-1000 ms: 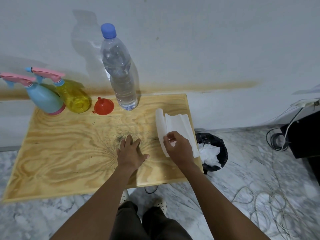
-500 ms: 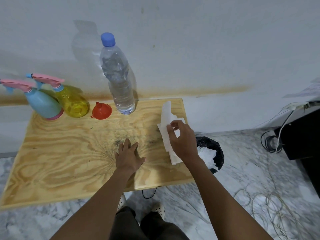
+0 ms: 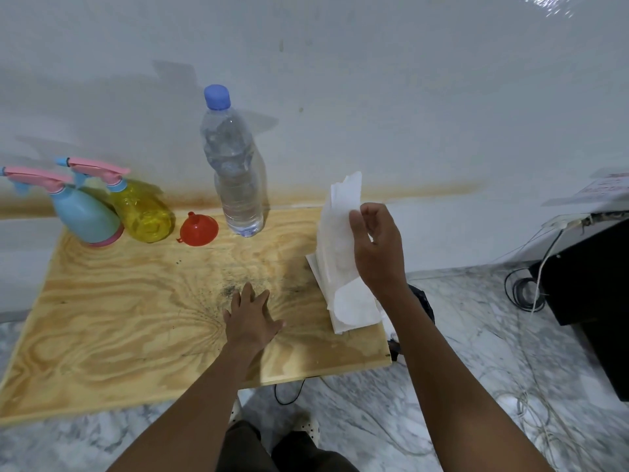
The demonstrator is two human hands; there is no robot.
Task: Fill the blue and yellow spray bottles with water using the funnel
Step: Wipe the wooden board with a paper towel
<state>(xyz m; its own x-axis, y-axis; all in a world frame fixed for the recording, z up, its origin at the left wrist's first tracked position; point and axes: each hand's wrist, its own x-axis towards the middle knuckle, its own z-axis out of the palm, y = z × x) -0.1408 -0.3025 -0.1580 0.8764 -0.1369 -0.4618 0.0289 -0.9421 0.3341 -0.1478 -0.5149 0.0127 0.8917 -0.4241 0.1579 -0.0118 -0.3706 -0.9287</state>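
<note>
Pale plywood makes up the surface [image 3: 119, 318], pushed against a stained white wall above a grey marbled floor.

The right hand [image 3: 377, 253] is raised at the surface's three o'clock edge. Its fingers [image 3: 373, 216] and thumb pinch the upper part of a thin white paper towel sheet [image 3: 338, 229], which hangs down to a folded stack of white paper towels [image 3: 354, 311] lying below it. The likely purpose is to peel off one sheet for drips before pouring. The left hand [image 3: 250, 321] lies palm down near the middle, its fingers [image 3: 246, 296] spread flat and holding nothing, apparently as a brace.

The task's things line the far edge. At twelve o'clock from the left hand stands a tall clear plastic water bottle [image 3: 235, 185], blue cap on. Just beside it, towards eleven o'clock, a small red plastic funnel [image 3: 198, 229] seems to sit mouth down, spout up. At ten o'clock, a translucent yellow spray bottle [image 3: 143, 212] and a pale blue spray bottle [image 3: 83, 216] stand touching, both with their pink trigger heads on. Filling has not begun.

The blue bottle's nozzle is cut off by the left border. Its body is opaque, and the level in the yellow one is hard to read. A black waste bin [image 3: 423, 301] at four o'clock is mostly hidden behind the right forearm. A black box [image 3: 592, 277] and loose cables run off the right border.
</note>
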